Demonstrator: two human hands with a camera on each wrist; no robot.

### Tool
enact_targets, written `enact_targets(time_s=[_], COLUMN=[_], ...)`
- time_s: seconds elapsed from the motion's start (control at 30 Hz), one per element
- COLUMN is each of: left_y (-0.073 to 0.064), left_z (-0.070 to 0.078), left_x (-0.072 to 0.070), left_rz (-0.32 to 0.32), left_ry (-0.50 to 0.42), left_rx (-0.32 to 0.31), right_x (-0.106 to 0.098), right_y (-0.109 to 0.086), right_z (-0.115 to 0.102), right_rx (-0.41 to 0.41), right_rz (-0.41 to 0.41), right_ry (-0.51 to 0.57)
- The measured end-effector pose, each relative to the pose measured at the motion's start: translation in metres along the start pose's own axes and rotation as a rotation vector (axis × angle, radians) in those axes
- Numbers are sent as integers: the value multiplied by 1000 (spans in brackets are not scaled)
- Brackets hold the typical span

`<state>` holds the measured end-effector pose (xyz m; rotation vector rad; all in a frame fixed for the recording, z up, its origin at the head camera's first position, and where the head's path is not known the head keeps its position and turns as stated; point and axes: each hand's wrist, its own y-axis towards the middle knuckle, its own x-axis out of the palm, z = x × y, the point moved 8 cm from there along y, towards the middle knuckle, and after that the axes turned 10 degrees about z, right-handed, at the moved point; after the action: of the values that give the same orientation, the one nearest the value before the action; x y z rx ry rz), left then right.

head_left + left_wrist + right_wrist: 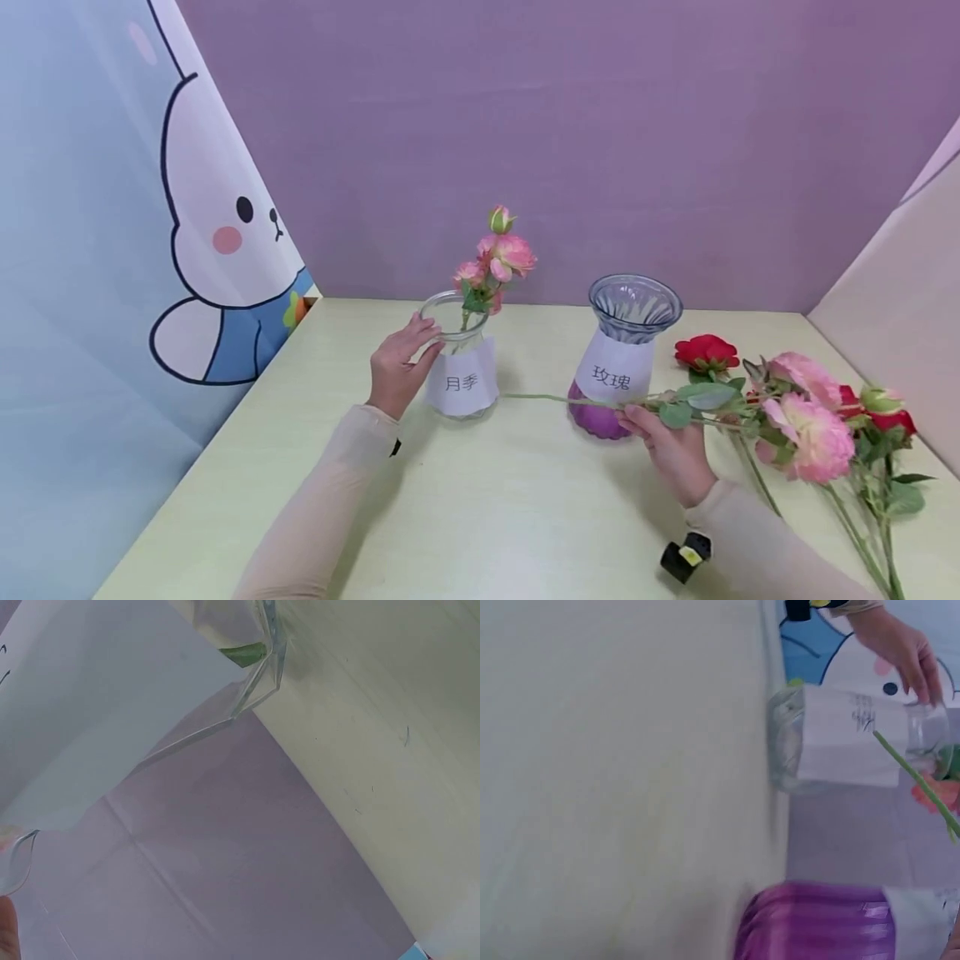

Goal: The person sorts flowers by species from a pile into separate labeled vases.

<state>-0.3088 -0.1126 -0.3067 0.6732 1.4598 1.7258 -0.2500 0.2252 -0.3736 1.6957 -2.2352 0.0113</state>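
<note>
My left hand holds the neck of a clear glass vase with a white paper label, fingers at the rim. A pink artificial flower stands in that vase, leaning right. In my right hand the stem of another pink artificial flower is pinched. It lies sideways, blooms to the right, its bare stem end pointing left toward the clear vase. Behind that stem stands a second vase, purple at the base, also labelled. The left wrist view shows mostly the clear vase's label.
Red flowers and more stems lie on the right side of the table, partly covered by the held flower. A purple backdrop rises behind the table; a rabbit-print curtain hangs at the left.
</note>
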Motion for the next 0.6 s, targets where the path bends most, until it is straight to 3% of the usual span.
enact_targets(time_s=[0.17,0.27,0.43,0.6], left_y=[0,0,0,-1], left_z=[2,2,4,4], left_x=[-2,-3,-1,2], left_rz=[19,15,13,21], left_ry=[1,2,7,4], left_rx=[36,44,91,135], right_x=[17,26,37,48], right_y=[-6,-12,-16,-12], right_z=[-2,-1,-11,-28], right_rx=[8,12,-50,-117], right_rz=[92,152,208,199], right_ry=[-34,48,233,272])
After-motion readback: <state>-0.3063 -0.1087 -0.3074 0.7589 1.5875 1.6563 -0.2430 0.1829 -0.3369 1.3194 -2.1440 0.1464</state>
